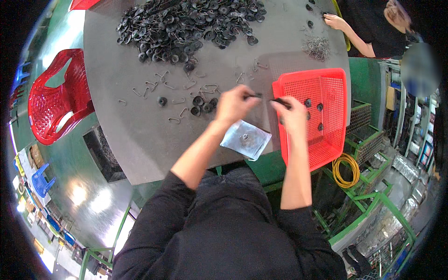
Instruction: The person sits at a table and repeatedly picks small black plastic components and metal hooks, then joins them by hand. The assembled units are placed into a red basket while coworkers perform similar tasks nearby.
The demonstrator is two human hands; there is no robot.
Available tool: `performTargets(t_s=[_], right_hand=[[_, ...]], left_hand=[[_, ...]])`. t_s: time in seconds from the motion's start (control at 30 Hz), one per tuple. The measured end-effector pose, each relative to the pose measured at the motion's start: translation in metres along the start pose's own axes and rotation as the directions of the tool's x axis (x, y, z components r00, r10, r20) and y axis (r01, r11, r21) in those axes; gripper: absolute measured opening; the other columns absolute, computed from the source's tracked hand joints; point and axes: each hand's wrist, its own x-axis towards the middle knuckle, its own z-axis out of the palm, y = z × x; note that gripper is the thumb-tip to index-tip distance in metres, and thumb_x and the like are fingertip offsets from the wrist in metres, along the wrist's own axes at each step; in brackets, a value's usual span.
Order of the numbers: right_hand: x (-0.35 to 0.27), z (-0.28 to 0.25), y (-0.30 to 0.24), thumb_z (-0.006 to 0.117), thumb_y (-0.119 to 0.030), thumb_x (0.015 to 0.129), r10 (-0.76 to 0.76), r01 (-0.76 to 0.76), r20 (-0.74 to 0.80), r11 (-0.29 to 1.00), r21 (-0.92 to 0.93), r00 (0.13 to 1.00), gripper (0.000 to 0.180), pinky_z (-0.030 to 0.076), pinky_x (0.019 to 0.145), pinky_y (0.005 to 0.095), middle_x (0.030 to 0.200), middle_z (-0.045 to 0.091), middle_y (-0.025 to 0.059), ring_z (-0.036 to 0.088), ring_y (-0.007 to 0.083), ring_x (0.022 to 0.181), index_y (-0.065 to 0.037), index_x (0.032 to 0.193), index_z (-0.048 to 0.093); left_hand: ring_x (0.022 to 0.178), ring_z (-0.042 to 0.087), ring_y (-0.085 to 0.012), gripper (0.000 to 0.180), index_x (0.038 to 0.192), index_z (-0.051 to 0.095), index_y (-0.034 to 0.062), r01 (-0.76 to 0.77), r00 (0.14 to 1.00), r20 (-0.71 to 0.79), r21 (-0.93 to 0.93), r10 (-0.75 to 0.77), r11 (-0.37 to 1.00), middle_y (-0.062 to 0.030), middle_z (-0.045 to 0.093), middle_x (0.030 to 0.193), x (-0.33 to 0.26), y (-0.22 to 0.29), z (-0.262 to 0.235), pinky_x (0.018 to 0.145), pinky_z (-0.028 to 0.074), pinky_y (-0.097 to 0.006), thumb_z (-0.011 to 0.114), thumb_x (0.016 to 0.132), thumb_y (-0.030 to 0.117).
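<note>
Over the table, my left hand [232, 105] pinches a small dark piece [253, 95], whose exact kind is blurred. Just to its right, my right hand [294, 116] is closed on another small dark piece [280, 101], at the left rim of a red perforated basket [329, 144]. A few black cup-shaped discs [320, 107] lie in that basket. Left of my left hand are several more black cup-shaped discs [207, 108] and scattered bent wire hooks [178, 101]. Below my hands rests a clear plastic bag [246, 139] with small metal bits in it.
A large heap of black discs [186, 25] covers the table's far side. A pile of thin metal pieces [317, 48] lies at the far right, near a co-worker's hand [336, 22]. A red chair [63, 98] stands left; a yellow coiled hose [346, 171] hangs below the basket.
</note>
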Motion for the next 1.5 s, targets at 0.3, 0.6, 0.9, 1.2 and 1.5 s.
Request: performTargets(t_s=[0.3,0.6,0.9,1.2,1.5], right_hand=[[-0.006,-0.102,0.057,0.069,-0.018,0.074,-0.229,-0.043,-0.327,0.758,-0.651,0.917,0.036,0.044,0.079,0.0377,0.093,0.059,0.0138,0.056,0.0280,0.089,-0.003,0.105,0.057],[-0.020,0.133,-0.013,0.068,-0.021,0.074,-0.361,0.414,0.202,0.818,-0.399,0.910,0.031,0.050,0.075,0.0395,0.099,0.055,0.0105,0.057,0.0286,0.094,-0.011,0.099,0.055],[-0.014,0.194,0.010,0.074,-0.014,0.068,-0.271,0.387,0.380,0.881,-0.273,0.884,0.037,0.049,0.073,0.0407,0.095,0.055,0.0122,0.059,0.0311,0.088,-0.008,0.098,0.054],[-0.013,0.130,0.009,0.073,-0.012,0.073,-0.078,-0.604,0.829,0.647,0.465,0.553,0.034,0.048,0.061,0.0220,0.088,0.056,0.0002,0.056,0.0099,0.077,-0.007,0.101,0.054],[-0.062,0.194,0.019,0.068,-0.028,0.080,0.062,-0.525,0.967,0.848,0.081,0.248,0.022,0.034,0.045,0.0198,0.064,0.053,-0.0036,0.048,0.0045,0.054,-0.011,0.085,0.056]], left_hand=[[0.112,0.045,-0.0331,0.044,0.107,0.055,0.0028,-0.402,0.915,0.025,0.079,0.402,0.912,-0.0164,0.051,0.115,0.003,0.081,0.096,0.092,0.039,-0.043,0.068,0.072,0.027],[0.098,0.052,-0.0266,0.031,0.100,0.057,0.0091,0.280,0.853,-0.521,0.501,0.027,0.819,-0.0075,0.057,0.098,-0.022,-0.097,-0.048,0.082,0.042,-0.039,0.069,0.072,0.019],[0.076,0.059,-0.0078,0.021,0.096,0.056,-0.0001,0.197,0.934,-0.135,-0.581,-0.332,0.790,-0.0049,0.062,0.087,-0.059,-0.134,-0.101,0.057,0.048,-0.026,0.063,0.078,0.008],[0.075,0.059,-0.0215,0.033,0.099,0.056,0.0021,0.195,0.959,-0.258,0.307,-0.116,0.931,-0.0096,0.062,0.084,-0.067,-0.136,-0.073,0.067,0.047,-0.034,0.071,0.072,0.015],[0.077,0.060,-0.0103,0.026,0.099,0.058,0.0064,0.240,0.905,-0.081,-0.714,-0.419,0.657,-0.0032,0.063,0.088,-0.106,-0.136,-0.175,0.053,0.045,-0.021,0.067,0.081,0.023]])
